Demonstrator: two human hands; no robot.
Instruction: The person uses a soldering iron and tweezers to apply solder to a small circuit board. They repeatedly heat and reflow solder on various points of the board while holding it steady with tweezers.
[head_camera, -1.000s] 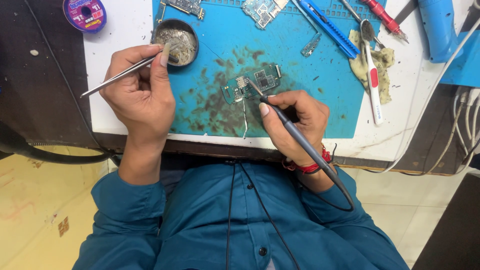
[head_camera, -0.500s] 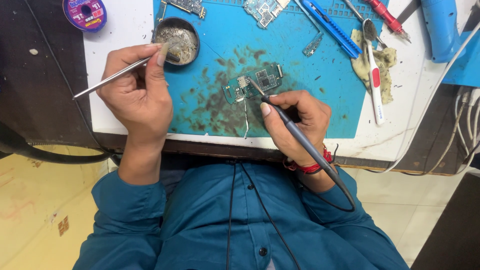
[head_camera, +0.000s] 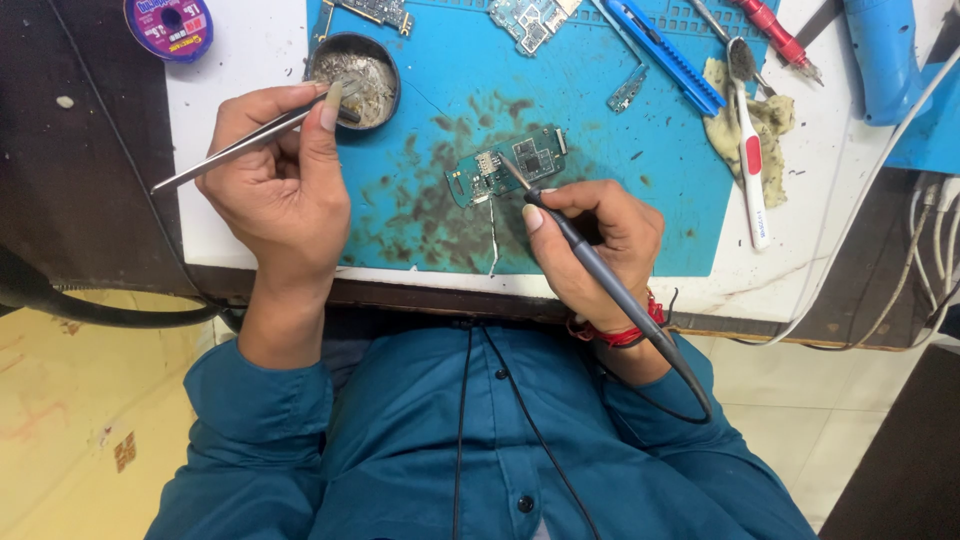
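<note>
My left hand (head_camera: 275, 190) grips steel tweezers (head_camera: 215, 155), their tips dipped into a small round tin of grey paste (head_camera: 352, 78). My right hand (head_camera: 600, 235) holds a soldering iron (head_camera: 590, 265) like a pen. Its tip touches a small green circuit board (head_camera: 505, 165) that lies on a stained blue work mat (head_camera: 640, 200). A thin strip (head_camera: 493, 240) hangs from the board toward the mat's near edge.
Two more circuit boards (head_camera: 530, 18) lie at the mat's far edge, beside a blue tool (head_camera: 655, 50). A toothbrush (head_camera: 748, 130) rests on a dirty cloth (head_camera: 770, 120). A red-handled screwdriver (head_camera: 770, 25), a blue hot-air handle (head_camera: 885, 55), a purple solder-wick spool (head_camera: 170, 22) and cables (head_camera: 925, 250) surround it.
My left hand has carried the tweezers to the right, so their tips now reach into the paste tin. My right hand and the iron stay on the board.
</note>
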